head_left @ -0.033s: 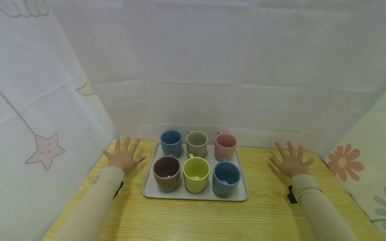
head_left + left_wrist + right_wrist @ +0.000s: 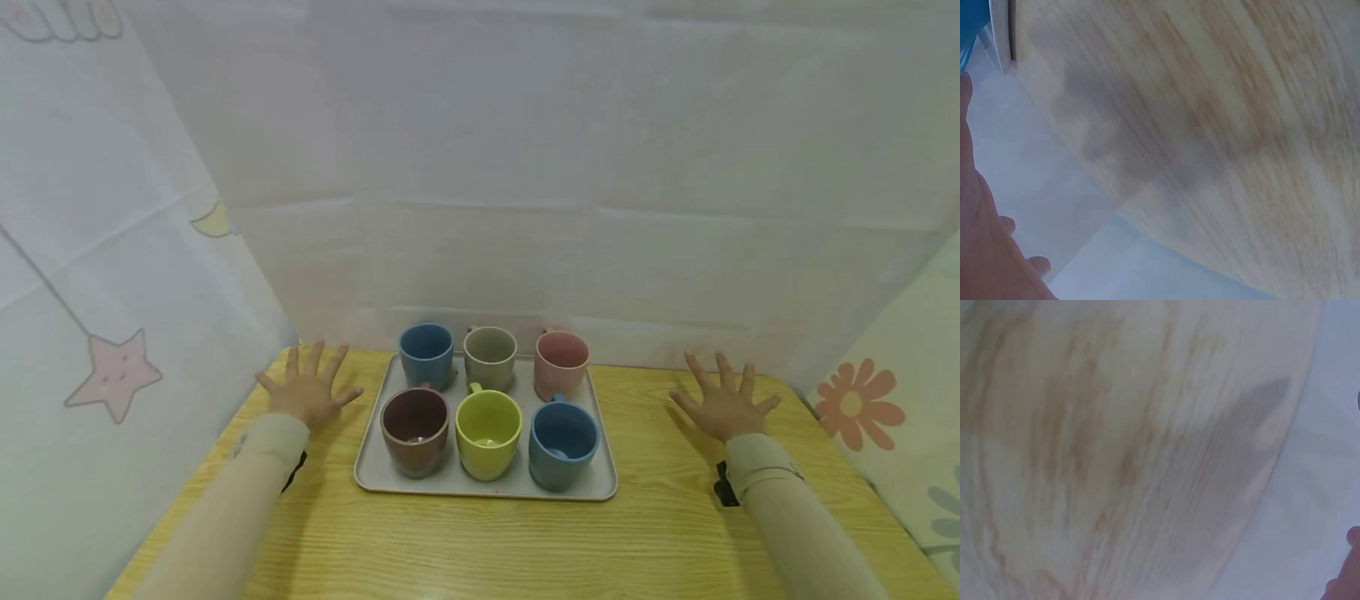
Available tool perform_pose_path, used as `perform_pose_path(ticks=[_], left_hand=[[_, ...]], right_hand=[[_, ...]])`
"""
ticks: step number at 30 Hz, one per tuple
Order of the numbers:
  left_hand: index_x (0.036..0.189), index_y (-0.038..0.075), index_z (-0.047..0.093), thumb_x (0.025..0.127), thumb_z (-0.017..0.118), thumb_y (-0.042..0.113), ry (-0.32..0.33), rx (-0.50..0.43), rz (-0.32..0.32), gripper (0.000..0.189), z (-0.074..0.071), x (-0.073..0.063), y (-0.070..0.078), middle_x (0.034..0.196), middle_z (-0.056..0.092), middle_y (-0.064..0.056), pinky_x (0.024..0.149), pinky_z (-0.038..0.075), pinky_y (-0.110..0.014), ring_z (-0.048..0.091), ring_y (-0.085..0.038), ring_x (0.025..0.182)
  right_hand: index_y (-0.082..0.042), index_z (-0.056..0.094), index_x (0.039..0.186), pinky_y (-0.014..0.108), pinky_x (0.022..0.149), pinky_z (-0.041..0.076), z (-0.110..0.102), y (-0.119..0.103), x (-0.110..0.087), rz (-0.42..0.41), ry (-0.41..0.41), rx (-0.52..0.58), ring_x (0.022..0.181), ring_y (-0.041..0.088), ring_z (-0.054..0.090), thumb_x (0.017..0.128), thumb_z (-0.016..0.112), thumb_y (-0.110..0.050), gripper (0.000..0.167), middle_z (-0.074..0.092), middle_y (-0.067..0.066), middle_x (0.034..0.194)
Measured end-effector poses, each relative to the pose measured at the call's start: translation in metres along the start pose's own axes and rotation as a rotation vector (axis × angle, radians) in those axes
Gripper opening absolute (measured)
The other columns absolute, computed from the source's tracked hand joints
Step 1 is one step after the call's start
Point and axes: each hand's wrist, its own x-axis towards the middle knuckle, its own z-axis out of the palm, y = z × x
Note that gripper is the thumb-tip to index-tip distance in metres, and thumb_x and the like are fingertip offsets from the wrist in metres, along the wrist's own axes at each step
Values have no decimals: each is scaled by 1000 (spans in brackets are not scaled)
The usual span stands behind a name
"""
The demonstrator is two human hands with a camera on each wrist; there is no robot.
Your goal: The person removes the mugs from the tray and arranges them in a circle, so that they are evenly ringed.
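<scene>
A bare stretch of wood-grain worktop lies nearest, with a person's pale sleeves reaching over it from both lower corners. Just beyond, centred, is a pale rectangular tray bearing six upright mugs in two rows.

The front row, left to right, is a brown mug, a yellow-green mug and a blue mug; their glossy insides look empty, their handles pointing away.

Either side of the tray, apart from it, the left hand and right hand are spread wide, fingers straight, holding nothing. Their shadows suggest they are held above the worktop.

This seems a pause with no mug being handled; taking one would call for bringing a hand inward and closing its fingers on a handle or rim.

Behind stand another blue mug, a grey-green mug and a pink mug, before a white cloth.
</scene>
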Motion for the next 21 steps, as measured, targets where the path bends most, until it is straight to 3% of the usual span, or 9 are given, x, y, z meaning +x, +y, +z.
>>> perform_pose_path(ticks=[6,11,16,21], left_hand=[[165,29,6,89,29,86,-2,-9,-2,98,-9,-7,5,169,-3,-19,89,-10,-93,-12,-57,147],[165,31,0,89,25,87,-11,-11,-4,98,-9,-7,5,169,-9,-18,89,-11,-93,-15,-56,147],[164,30,-2,92,27,84,-1,-50,-4,95,-11,-6,1,168,-10,-20,88,-15,-92,-15,-58,146],[165,30,1,94,33,81,43,-78,14,93,-23,-8,1,168,-7,-20,88,-14,-92,-12,-60,146]], right_hand=[[-36,-4,163,93,79,-20,4,1,0,13,-10,23,137,65,-27,95,33,-78,88,-17,26,164],[-36,-3,163,93,79,-19,3,3,-3,1,5,14,137,67,-24,96,37,-75,87,-13,27,165],[-37,-2,163,93,80,-18,-2,2,-6,-11,22,4,138,66,-24,97,39,-74,86,-10,27,165],[-36,-2,164,94,80,-17,-10,3,-6,-15,24,-13,138,66,-25,97,38,-73,86,-11,27,165]])
